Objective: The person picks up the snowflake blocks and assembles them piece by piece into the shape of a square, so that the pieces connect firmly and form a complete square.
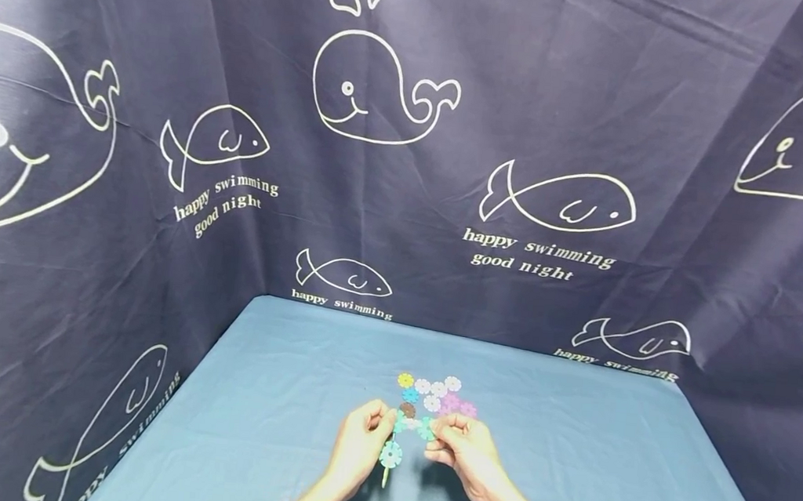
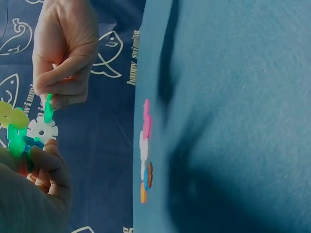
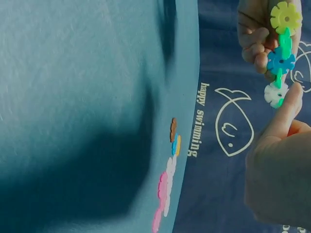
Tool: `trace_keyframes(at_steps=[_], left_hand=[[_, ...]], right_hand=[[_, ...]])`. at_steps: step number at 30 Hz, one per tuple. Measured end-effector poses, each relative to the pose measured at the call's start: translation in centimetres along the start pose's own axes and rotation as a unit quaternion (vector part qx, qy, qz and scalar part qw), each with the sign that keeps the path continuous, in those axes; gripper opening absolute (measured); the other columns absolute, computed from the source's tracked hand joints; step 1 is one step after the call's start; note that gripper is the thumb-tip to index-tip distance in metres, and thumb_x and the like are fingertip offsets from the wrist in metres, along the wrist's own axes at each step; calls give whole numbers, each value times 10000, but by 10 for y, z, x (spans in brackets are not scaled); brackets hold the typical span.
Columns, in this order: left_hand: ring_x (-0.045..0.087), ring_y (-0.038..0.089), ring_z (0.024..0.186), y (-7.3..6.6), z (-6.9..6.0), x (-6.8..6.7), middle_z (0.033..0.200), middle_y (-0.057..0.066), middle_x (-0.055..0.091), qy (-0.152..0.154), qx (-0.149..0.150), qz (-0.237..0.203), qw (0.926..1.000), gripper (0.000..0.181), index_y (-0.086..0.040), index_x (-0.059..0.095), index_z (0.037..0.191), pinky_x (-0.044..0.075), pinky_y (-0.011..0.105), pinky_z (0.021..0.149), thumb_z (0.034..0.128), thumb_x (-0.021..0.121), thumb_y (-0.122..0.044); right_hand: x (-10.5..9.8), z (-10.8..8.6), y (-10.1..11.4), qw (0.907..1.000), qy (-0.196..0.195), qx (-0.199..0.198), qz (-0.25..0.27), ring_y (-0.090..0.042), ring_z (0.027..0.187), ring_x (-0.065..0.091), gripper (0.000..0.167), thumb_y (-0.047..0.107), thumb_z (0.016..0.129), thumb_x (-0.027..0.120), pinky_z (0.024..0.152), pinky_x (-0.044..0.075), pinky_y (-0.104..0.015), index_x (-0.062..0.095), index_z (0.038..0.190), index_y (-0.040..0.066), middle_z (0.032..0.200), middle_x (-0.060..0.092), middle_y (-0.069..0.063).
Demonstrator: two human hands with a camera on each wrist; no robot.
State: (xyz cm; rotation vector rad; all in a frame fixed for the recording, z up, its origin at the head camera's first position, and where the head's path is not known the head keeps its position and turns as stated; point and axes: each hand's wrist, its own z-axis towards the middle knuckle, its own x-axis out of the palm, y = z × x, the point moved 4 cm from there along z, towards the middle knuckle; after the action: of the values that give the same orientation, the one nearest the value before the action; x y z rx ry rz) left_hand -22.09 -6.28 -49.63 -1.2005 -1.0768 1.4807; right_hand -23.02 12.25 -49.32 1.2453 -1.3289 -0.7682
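My left hand (image 1: 360, 445) grips a chain of interlocking plastic flower discs. The chain has a yellow disc (image 3: 285, 18), a green disc (image 1: 391, 455), a blue disc (image 3: 281, 61), another green one partly behind the fingers, and a white disc (image 2: 43, 130) at its upper end. Between thumb and fingers, my right hand (image 1: 471, 451) pinches a green disc (image 2: 48, 108) that meets the white disc's edge. Whether its slot is fully seated cannot be told. Both hands are raised above the table.
On the blue table (image 1: 276, 398), beyond the hands, lie a yellow disc (image 1: 405, 380), a blue disc (image 1: 410, 395), a brown disc (image 1: 407, 410), several white discs (image 1: 438, 389) and pink discs (image 1: 451, 403). A dark printed curtain (image 1: 412, 204) surrounds the table's back and sides.
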Motion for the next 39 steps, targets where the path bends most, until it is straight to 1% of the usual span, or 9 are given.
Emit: trace_keyframes(at_steps=[5,15,22,24,26,29,31,35,39], left_hand=[[386,54,521,3,0,3,550,-70,408,-31,4,-142,9999,307,-101,522,704,334,210,523,977,658,-139],[385,46,517,7,-4,8,548,-73,400,-46,-92,-64,9999,291,-104,546,718,338,203,531,971,673,-174],[405,37,510,8,-7,10,562,-69,440,162,-272,-504,9982,276,-74,575,753,335,185,509,981,664,-202],[418,45,494,10,-6,10,560,-59,477,359,-330,-671,9966,275,-60,573,756,350,182,494,977,664,-196],[441,57,476,12,-5,10,575,-42,525,692,-396,-822,9934,251,-38,589,779,385,182,462,977,653,-179],[522,101,488,15,-2,9,615,-3,596,1275,-450,-796,9876,206,-21,630,841,426,203,403,981,638,-170],[576,153,558,15,0,6,678,18,629,1561,-420,-656,9847,188,-18,657,907,458,239,400,994,626,-182],[581,185,701,11,3,5,814,21,657,1918,-427,-411,9796,230,-51,687,1011,482,290,435,1019,606,-265],[568,116,626,9,-1,12,814,20,693,2212,-826,-521,9703,219,-90,708,1009,448,242,432,1016,600,-281]], right_hand=[[1,0,-4,9999,-32,-95,123,-129,640,682,145,-68,939,566,688,603,-284,594,828,21,761,614,-48],[0,-3,-8,9999,43,-22,165,-122,642,683,152,-61,964,549,693,601,-277,591,841,17,743,628,-59],[-1,-4,-3,9998,156,-137,65,-120,643,680,88,-66,954,535,692,606,-300,584,895,-22,772,615,-62],[-2,-4,-1,9998,203,-78,-53,-115,644,668,68,-58,952,538,686,607,-304,593,923,-28,790,610,-64],[-4,-3,0,9994,303,-18,-193,-108,641,645,53,-41,950,547,667,605,-296,598,944,-30,802,600,-59],[-5,-1,2,9979,483,13,-443,-96,617,607,51,-8,948,575,615,586,-269,609,962,-44,777,594,-29],[-6,0,3,9967,579,-19,-570,-84,586,579,86,8,949,587,575,560,-244,609,974,-71,736,589,-8],[-3,2,3,9937,742,-103,-836,-61,533,538,106,21,938,614,521,511,-208,614,964,-82,671,583,18],[4,2,1,9906,916,-86,-1008,-59,518,529,61,21,916,634,512,502,-204,635,921,-39,650,601,7]])
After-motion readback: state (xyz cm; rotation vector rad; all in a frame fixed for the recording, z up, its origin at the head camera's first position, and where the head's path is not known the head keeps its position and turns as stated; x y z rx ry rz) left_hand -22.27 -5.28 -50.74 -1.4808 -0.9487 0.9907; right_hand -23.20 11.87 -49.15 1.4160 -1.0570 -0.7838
